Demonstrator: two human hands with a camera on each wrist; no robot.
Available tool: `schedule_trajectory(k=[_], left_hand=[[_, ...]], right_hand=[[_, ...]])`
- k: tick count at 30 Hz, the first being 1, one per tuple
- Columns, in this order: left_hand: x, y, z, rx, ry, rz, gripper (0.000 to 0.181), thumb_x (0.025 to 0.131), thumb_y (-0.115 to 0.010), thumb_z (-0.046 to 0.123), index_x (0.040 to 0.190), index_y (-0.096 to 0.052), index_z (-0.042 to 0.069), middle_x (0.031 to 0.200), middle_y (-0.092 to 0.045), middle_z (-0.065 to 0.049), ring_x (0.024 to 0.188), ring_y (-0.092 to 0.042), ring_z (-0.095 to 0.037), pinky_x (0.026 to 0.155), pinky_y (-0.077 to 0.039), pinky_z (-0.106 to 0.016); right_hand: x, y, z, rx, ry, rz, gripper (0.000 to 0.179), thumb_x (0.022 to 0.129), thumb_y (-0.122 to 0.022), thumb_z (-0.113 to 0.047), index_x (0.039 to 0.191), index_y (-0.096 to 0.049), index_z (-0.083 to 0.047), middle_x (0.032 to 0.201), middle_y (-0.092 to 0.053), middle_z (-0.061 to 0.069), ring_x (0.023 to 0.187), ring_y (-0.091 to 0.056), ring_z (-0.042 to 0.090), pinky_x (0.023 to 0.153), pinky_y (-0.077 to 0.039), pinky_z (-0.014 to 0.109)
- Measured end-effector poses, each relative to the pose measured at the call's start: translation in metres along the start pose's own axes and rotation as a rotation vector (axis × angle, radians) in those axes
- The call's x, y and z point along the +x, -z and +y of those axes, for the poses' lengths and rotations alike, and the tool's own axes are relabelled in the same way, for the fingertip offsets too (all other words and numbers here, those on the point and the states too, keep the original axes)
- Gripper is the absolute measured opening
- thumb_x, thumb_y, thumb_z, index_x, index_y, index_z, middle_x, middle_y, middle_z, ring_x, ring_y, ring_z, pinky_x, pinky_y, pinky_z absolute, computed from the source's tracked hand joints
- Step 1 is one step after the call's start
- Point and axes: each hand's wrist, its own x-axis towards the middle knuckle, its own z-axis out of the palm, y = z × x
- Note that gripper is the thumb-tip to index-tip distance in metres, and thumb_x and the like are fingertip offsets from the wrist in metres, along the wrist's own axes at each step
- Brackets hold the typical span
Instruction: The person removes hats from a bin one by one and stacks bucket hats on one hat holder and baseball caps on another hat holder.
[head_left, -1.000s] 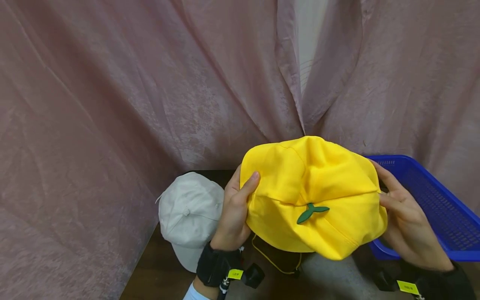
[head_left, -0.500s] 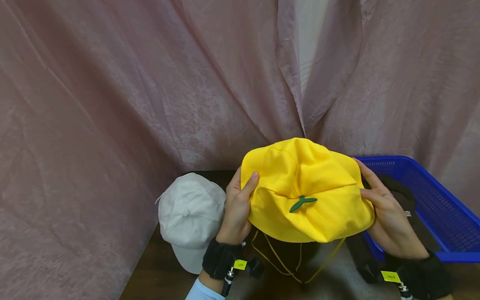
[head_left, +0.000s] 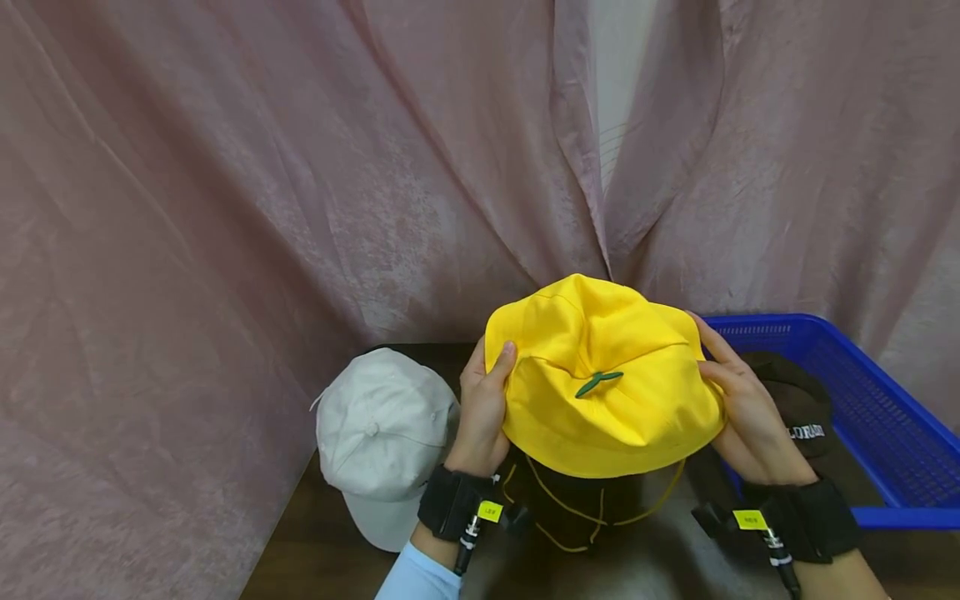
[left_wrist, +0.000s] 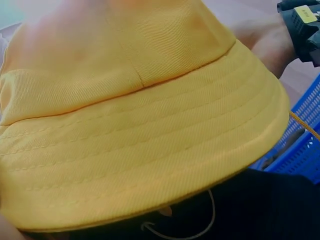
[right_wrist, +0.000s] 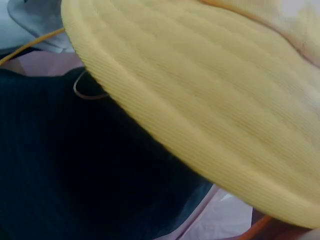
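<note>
Both hands hold a yellow bucket hat (head_left: 600, 375) up by its sides in the head view, with a green sprout ornament (head_left: 597, 383) on its dented crown. My left hand (head_left: 483, 408) grips the left brim, thumb on top. On the other side my right hand (head_left: 746, 408) pinches the right brim, its palm partly behind the hat. A yellow chin cord (head_left: 648, 510) dangles in loops below. In the left wrist view the stitched brim (left_wrist: 150, 155) fills most of the frame; the right wrist view shows the same brim (right_wrist: 190, 100) close up.
A pale grey baseball cap (head_left: 382, 425) sits on the dark wooden table (head_left: 300, 533) at left. To the right stands a blue plastic basket (head_left: 885, 417), where a dark brown cap with white lettering (head_left: 798, 408) lies. A pinkish curtain (head_left: 300, 167) hangs behind.
My right hand has moved left, closer to the left hand, taking the hat's right side with it. More chin cord hangs below, and the brown cap has come into sight.
</note>
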Motion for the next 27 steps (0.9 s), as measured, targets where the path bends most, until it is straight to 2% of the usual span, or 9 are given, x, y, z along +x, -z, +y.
schedule_trajectory(k=[7, 15, 19, 23, 27], left_hand=[[0.007, 0.002, -0.006, 0.005, 0.04, 0.035, 0.036, 0.104, -0.059, 0.032, 0.135, -0.058, 0.015, 0.112, -0.057, -0.008, 0.098, -0.06, -0.021, 0.086, -0.054, -0.033], [0.014, 0.006, -0.014, 0.005, 0.073, 0.075, 0.036, 0.102, -0.061, 0.032, 0.132, -0.059, 0.012, 0.11, -0.057, -0.007, 0.098, -0.06, -0.021, 0.087, -0.052, -0.033], [0.016, 0.007, -0.017, 0.009, 0.079, 0.093, 0.035, 0.102, -0.062, 0.031, 0.131, -0.06, 0.012, 0.11, -0.058, -0.008, 0.098, -0.061, -0.021, 0.088, -0.053, -0.033], [0.017, 0.007, -0.018, 0.031, 0.077, 0.125, 0.035, 0.101, -0.063, 0.032, 0.129, -0.062, 0.011, 0.109, -0.059, -0.008, 0.097, -0.061, -0.022, 0.087, -0.053, -0.033], [0.019, 0.008, -0.02, 0.059, 0.102, 0.16, 0.034, 0.101, -0.064, 0.033, 0.127, -0.063, 0.012, 0.11, -0.06, -0.009, 0.098, -0.062, -0.023, 0.087, -0.053, -0.034]], right_hand=[[0.015, 0.004, 0.005, -0.055, -0.012, 0.074, 0.061, 0.11, -0.036, -0.007, 0.163, -0.012, -0.026, 0.167, 0.004, 0.001, 0.145, -0.022, 0.012, 0.106, -0.038, 0.019], [0.03, 0.008, 0.008, -0.076, -0.081, 0.171, 0.064, 0.109, -0.043, -0.011, 0.163, -0.012, -0.028, 0.167, 0.003, 0.0, 0.147, -0.018, 0.015, 0.103, -0.04, 0.018], [0.033, 0.01, 0.011, -0.085, -0.119, 0.197, 0.066, 0.109, -0.044, -0.014, 0.163, -0.009, -0.029, 0.167, 0.003, -0.002, 0.149, -0.015, 0.016, 0.112, -0.03, 0.025], [0.037, 0.011, 0.011, -0.1, -0.122, 0.208, 0.067, 0.109, -0.045, -0.015, 0.163, -0.007, -0.029, 0.168, 0.002, -0.002, 0.15, -0.013, 0.016, 0.118, -0.016, 0.032], [0.04, 0.013, 0.012, -0.105, -0.135, 0.238, 0.068, 0.109, -0.047, -0.018, 0.163, -0.007, -0.027, 0.168, 0.001, -0.003, 0.15, -0.013, 0.016, 0.118, -0.016, 0.032]])
